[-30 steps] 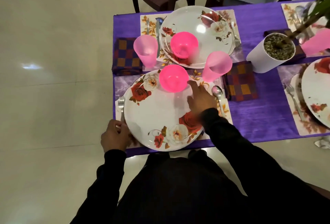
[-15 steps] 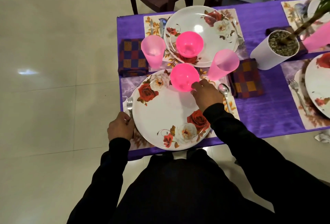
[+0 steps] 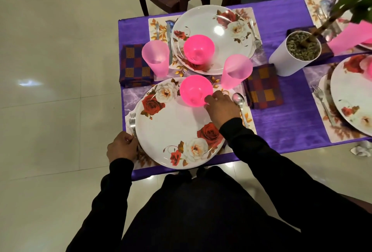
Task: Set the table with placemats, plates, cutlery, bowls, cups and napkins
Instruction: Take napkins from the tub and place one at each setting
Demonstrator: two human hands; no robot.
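Purple-clothed desk on a pale tiled floor. Near bowl, thin pink plastic, sits on the floral plate's far rim: probably light and slippery; best taken by its rim. Right hand: curled fingers touch its side. Left hand: fingers pinch the fork. No legible writing.

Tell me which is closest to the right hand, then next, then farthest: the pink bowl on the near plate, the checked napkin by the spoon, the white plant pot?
From the right hand:
1. Pink bowl, touching its fingertips.
2. Checked napkin, to its right.
3. White plant pot, farther back right.
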